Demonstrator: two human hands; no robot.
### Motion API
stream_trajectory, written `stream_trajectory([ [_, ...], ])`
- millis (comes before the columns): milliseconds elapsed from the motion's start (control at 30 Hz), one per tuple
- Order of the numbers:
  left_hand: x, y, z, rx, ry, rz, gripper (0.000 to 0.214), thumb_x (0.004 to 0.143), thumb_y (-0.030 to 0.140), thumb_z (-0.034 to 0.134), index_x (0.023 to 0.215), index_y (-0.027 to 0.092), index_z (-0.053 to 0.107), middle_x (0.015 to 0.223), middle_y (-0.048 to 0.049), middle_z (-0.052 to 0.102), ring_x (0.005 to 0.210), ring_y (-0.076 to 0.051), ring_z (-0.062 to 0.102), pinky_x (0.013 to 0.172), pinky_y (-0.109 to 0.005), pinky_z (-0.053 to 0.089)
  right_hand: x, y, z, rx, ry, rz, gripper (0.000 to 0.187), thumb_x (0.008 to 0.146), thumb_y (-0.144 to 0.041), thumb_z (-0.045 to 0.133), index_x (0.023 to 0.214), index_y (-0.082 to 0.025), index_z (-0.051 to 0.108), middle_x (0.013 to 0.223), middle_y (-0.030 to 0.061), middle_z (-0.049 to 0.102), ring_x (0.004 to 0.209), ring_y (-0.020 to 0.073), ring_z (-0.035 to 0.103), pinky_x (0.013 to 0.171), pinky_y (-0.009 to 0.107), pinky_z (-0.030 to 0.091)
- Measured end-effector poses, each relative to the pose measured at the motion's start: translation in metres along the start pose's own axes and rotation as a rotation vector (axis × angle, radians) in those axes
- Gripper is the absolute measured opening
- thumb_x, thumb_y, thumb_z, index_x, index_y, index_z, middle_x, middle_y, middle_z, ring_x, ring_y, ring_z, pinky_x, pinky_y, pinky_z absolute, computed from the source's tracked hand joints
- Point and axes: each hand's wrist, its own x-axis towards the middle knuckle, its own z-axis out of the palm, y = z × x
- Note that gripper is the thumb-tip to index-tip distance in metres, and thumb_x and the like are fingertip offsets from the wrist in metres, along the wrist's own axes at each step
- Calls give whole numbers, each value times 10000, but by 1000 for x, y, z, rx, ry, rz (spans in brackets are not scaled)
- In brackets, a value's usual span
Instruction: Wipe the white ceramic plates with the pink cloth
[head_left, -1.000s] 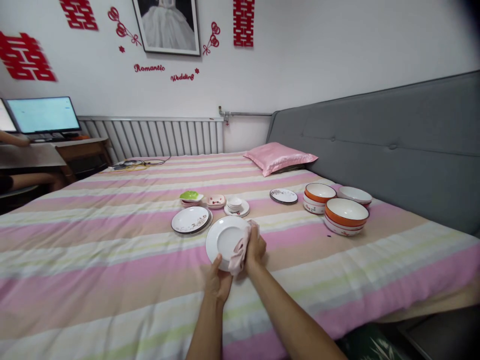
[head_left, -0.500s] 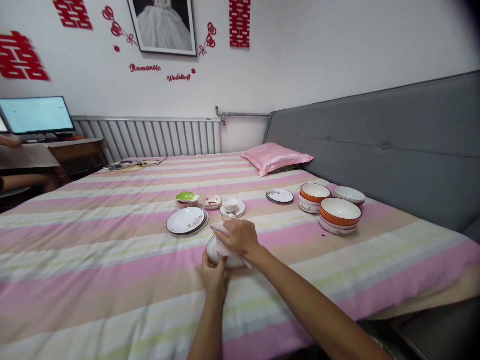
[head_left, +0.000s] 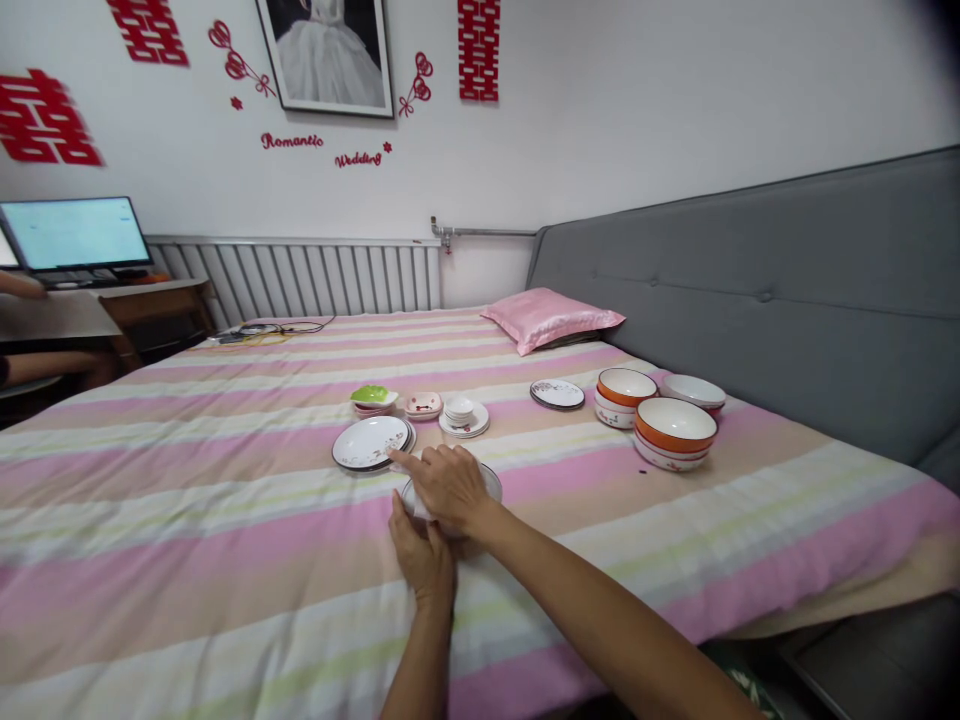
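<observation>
A white plate [head_left: 491,484] lies low over the striped bedspread [head_left: 225,520], in front of me. My left hand [head_left: 420,555] grips its near rim, fingers closed on it. My right hand [head_left: 448,485] lies on top of the plate and covers most of it. It presses down a pale pink cloth [head_left: 415,506], of which only a small edge shows under the palm. Its index finger points left, toward a stack of flowered plates [head_left: 371,442].
Beyond the plate stand small dishes [head_left: 463,413], a green dish [head_left: 373,396] and another plate [head_left: 557,393]. Orange-and-white bowls [head_left: 673,428] sit at the right, near the grey headboard [head_left: 750,290]. A pink pillow [head_left: 551,315] lies farther back. At the far left another person sits by a monitor [head_left: 73,232].
The plate went from tilted up toward me to nearly flat on the bed. My right hand moved with the cloth from the plate's right edge across its face to the left.
</observation>
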Motion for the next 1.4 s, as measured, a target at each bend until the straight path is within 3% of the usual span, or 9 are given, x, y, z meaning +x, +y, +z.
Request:
stream_trajectory([
  [133, 2, 1, 0, 190, 28, 75, 534, 777, 199, 487, 1304, 183, 405, 1131, -116, 492, 1116, -279, 430, 984, -459, 307, 3, 11, 2, -8, -58, -25, 282, 927, -375, 365, 1111, -300, 565, 922, 42, 622, 845, 186, 537, 721, 300, 348],
  [333, 3, 2, 2, 318, 49, 140, 406, 816, 275, 467, 1210, 175, 469, 1012, -100, 504, 1020, -272, 476, 917, -438, 372, 5, 25, 14, 25, -3, 40, 384, 924, -476, 329, 969, -225, 617, 895, 59, 633, 868, 182, 542, 739, 275, 338],
  [567, 1, 5, 4, 380, 86, 145, 410, 838, 377, 474, 1197, 180, 466, 1048, -116, 508, 1065, -282, 467, 939, -444, 356, -4, 33, 27, 310, 148, 412, 375, 924, -476, 332, 898, -233, 616, 894, 28, 650, 903, 161, 557, 752, 222, 326],
  [767, 1, 4, 4, 402, 81, 121, 427, 844, 389, 466, 1201, 155, 461, 1068, -132, 511, 1085, -286, 464, 947, -432, 351, -25, 37, 46, 377, 213, 702, 449, 957, -408, 153, 1059, -225, 551, 991, 48, 649, 946, 183, 574, 744, 236, 355],
  [900, 1, 4, 4, 403, 106, 87, 425, 847, 401, 458, 1191, 150, 464, 1107, -144, 511, 1110, -285, 453, 959, -424, 339, -48, 40, 66, 445, 197, 898, 504, 945, -416, 99, 1072, -209, 542, 927, 70, 678, 842, 206, 622, 681, 260, 388],
  [1100, 0, 8, 4, 376, 107, 1, 429, 825, 451, 479, 1142, 162, 477, 1112, -128, 527, 1102, -282, 471, 950, -429, 349, -60, 41, 78, 564, 220, 996, 499, 921, -456, 174, 1086, -209, 575, 919, 83, 692, 824, 232, 640, 681, 294, 419],
  [1233, 4, 12, 3, 286, 22, -88, 463, 773, 500, 532, 1082, 161, 472, 1034, -115, 585, 959, -265, 571, 835, -413, 443, -49, 52, 71, 626, 340, 966, 512, 916, -450, 178, 1095, -180, 574, 966, 101, 678, 871, 223, 624, 733, 297, 429],
  [1400, 33, 27, 16, 159, -323, -172, 454, 624, 489, 687, 881, 142, 548, 783, -68, 653, 724, -230, 630, 624, -332, 499, -28, 98, 51, 677, 453, 806, 421, 900, -450, 272, 881, -199, 609, 806, 60, 666, 772, 206, 599, 706, 282, 428],
])
